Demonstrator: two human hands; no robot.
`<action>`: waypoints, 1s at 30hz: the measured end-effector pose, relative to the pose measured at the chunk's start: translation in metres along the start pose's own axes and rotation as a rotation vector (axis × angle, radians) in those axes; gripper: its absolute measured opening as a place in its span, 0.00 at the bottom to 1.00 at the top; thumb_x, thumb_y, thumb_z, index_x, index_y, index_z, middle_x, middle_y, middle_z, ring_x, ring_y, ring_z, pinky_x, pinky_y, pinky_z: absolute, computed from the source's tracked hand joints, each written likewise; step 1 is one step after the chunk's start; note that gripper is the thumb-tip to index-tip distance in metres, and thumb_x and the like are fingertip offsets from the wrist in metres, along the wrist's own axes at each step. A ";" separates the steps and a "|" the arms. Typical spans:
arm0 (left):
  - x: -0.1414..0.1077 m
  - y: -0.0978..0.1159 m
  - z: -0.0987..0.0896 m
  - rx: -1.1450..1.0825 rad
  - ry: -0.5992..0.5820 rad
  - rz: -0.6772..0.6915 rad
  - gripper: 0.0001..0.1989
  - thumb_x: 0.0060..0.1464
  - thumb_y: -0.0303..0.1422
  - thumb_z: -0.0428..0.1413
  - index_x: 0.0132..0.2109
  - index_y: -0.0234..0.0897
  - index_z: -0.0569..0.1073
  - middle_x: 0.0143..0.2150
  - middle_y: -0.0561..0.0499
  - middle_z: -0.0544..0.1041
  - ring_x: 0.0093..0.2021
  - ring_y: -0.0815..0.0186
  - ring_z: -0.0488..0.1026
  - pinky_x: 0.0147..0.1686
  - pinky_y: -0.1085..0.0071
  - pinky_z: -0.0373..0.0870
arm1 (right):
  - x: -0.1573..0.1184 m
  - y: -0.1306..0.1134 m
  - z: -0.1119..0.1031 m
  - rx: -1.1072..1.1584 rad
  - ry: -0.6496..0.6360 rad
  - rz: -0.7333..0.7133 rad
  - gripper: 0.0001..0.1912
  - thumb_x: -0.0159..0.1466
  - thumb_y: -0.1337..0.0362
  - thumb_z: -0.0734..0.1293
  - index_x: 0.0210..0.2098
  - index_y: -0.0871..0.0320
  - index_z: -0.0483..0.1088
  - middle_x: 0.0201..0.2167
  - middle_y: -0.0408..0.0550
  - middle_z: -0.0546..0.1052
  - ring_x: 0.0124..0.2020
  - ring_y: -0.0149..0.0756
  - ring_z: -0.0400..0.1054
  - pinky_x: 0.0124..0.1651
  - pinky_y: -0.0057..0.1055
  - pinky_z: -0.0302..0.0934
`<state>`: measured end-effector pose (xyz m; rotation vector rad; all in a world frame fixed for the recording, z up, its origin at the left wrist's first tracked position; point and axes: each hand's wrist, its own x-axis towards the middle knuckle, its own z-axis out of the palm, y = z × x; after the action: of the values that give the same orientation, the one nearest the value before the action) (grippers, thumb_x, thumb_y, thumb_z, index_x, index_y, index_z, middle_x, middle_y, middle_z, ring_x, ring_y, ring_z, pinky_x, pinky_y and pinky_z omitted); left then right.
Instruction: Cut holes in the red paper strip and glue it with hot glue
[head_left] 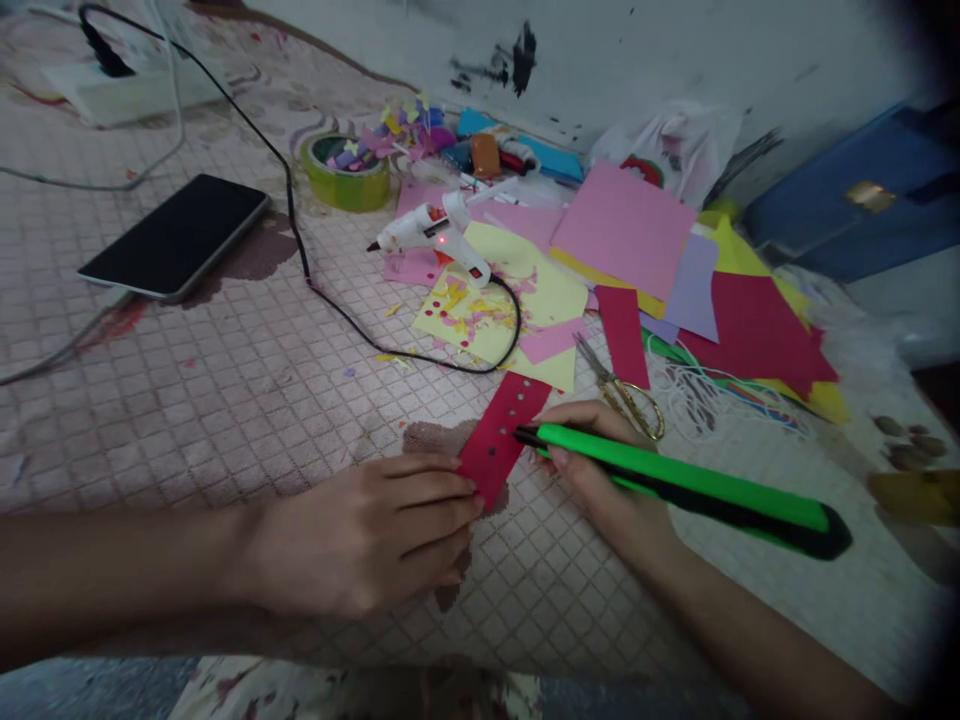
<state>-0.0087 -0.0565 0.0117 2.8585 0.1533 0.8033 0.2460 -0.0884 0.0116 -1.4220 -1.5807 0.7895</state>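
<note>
Here's the left forearm (142, 570), bare and nearly level, and the left hand (375, 530) lies palm down, fingers stretched inward! Over on the other side, the right forearm (780, 630) slants up from the corner, the right hand (619, 505) curled, thumb and fingers gripping!

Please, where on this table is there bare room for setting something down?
The widest patch is cloth between the phone, the black cord and the left forearm, with only tiny scraps on it. A smaller one lies between left hand and right hand. Crowded: the back, from tape roll past glue gun to pink sheet.
</note>
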 end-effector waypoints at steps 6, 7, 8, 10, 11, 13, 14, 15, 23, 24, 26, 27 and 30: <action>-0.003 0.003 0.004 -0.016 -0.007 0.021 0.16 0.71 0.28 0.48 0.41 0.30 0.80 0.49 0.44 0.83 0.52 0.61 0.78 0.59 0.65 0.74 | -0.002 -0.015 0.010 -0.064 -0.005 -0.123 0.11 0.59 0.72 0.67 0.39 0.52 0.76 0.33 0.43 0.83 0.30 0.34 0.78 0.30 0.27 0.71; -0.003 0.003 0.004 -0.018 -0.007 0.021 0.17 0.71 0.28 0.47 0.41 0.30 0.80 0.49 0.44 0.83 0.52 0.61 0.79 0.58 0.65 0.74 | -0.002 -0.015 0.010 -0.069 -0.001 -0.136 0.11 0.59 0.72 0.67 0.38 0.52 0.76 0.32 0.42 0.83 0.30 0.33 0.77 0.30 0.26 0.71; -0.003 0.002 0.004 -0.014 -0.009 0.018 0.17 0.71 0.29 0.47 0.41 0.30 0.80 0.49 0.44 0.83 0.52 0.61 0.79 0.58 0.65 0.74 | -0.002 -0.015 0.010 -0.073 -0.004 -0.144 0.11 0.59 0.72 0.67 0.38 0.53 0.76 0.32 0.42 0.83 0.30 0.32 0.78 0.31 0.26 0.71; -0.003 0.002 0.004 -0.006 -0.018 0.019 0.17 0.72 0.29 0.46 0.41 0.31 0.80 0.50 0.44 0.83 0.52 0.61 0.79 0.58 0.65 0.75 | -0.002 -0.013 0.008 -0.078 0.002 -0.146 0.11 0.60 0.72 0.67 0.39 0.53 0.77 0.34 0.42 0.83 0.33 0.32 0.78 0.34 0.25 0.72; -0.003 0.001 0.003 -0.006 -0.025 0.023 0.18 0.72 0.28 0.45 0.41 0.31 0.80 0.50 0.44 0.82 0.52 0.61 0.79 0.58 0.65 0.75 | -0.003 -0.012 0.008 -0.079 0.003 -0.142 0.11 0.60 0.72 0.67 0.39 0.53 0.77 0.34 0.41 0.83 0.34 0.31 0.78 0.35 0.25 0.72; -0.002 0.001 0.003 -0.005 -0.025 0.026 0.19 0.72 0.28 0.44 0.40 0.31 0.80 0.50 0.44 0.83 0.52 0.61 0.79 0.56 0.65 0.76 | -0.003 -0.009 0.008 -0.074 -0.001 -0.138 0.12 0.60 0.72 0.67 0.40 0.52 0.76 0.35 0.41 0.83 0.35 0.31 0.78 0.36 0.25 0.72; -0.002 0.001 0.003 -0.007 -0.024 0.026 0.19 0.72 0.28 0.45 0.40 0.31 0.79 0.49 0.44 0.83 0.52 0.61 0.79 0.56 0.65 0.76 | -0.003 -0.009 0.009 -0.065 -0.007 -0.138 0.12 0.61 0.72 0.67 0.41 0.52 0.76 0.36 0.41 0.83 0.35 0.31 0.78 0.37 0.25 0.72; -0.003 0.001 0.003 -0.013 -0.023 0.026 0.18 0.72 0.28 0.46 0.40 0.31 0.79 0.49 0.43 0.83 0.52 0.61 0.79 0.56 0.65 0.75 | -0.003 -0.008 0.010 -0.055 -0.018 -0.143 0.12 0.61 0.72 0.67 0.41 0.52 0.76 0.36 0.41 0.83 0.35 0.31 0.78 0.37 0.26 0.72; -0.003 0.002 0.005 -0.030 -0.003 0.021 0.16 0.71 0.28 0.48 0.40 0.30 0.79 0.48 0.43 0.83 0.51 0.61 0.78 0.55 0.65 0.75 | -0.001 -0.010 0.014 -0.049 -0.001 -0.140 0.11 0.63 0.71 0.67 0.43 0.51 0.75 0.39 0.43 0.83 0.38 0.36 0.79 0.39 0.32 0.74; -0.003 0.001 0.005 -0.024 -0.005 0.025 0.17 0.71 0.28 0.47 0.40 0.30 0.79 0.48 0.44 0.83 0.51 0.61 0.79 0.55 0.65 0.75 | 0.000 -0.011 0.014 -0.042 -0.011 -0.138 0.11 0.63 0.71 0.67 0.43 0.51 0.76 0.38 0.43 0.83 0.38 0.36 0.79 0.39 0.32 0.75; -0.002 0.000 0.004 -0.015 -0.007 0.029 0.17 0.72 0.28 0.46 0.40 0.31 0.80 0.48 0.44 0.83 0.51 0.61 0.79 0.54 0.65 0.76 | 0.000 -0.010 0.014 -0.026 -0.048 -0.138 0.12 0.62 0.72 0.68 0.42 0.50 0.76 0.37 0.42 0.83 0.37 0.35 0.79 0.39 0.31 0.75; -0.002 0.000 0.004 -0.013 -0.011 0.030 0.18 0.72 0.28 0.46 0.40 0.31 0.80 0.49 0.44 0.83 0.51 0.60 0.79 0.54 0.65 0.76 | 0.000 -0.010 0.014 -0.020 -0.052 -0.135 0.12 0.62 0.72 0.67 0.42 0.50 0.76 0.37 0.42 0.83 0.37 0.35 0.79 0.39 0.31 0.75; -0.002 0.000 0.003 -0.014 -0.009 0.020 0.19 0.72 0.28 0.45 0.39 0.31 0.80 0.49 0.44 0.83 0.51 0.61 0.79 0.54 0.65 0.76 | 0.000 -0.008 0.012 -0.015 0.012 -0.123 0.11 0.63 0.70 0.67 0.44 0.51 0.75 0.39 0.43 0.83 0.37 0.34 0.79 0.38 0.29 0.74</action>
<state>-0.0089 -0.0572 0.0084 2.8542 0.1183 0.7920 0.2318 -0.0883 0.0140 -1.3239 -1.6504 0.6973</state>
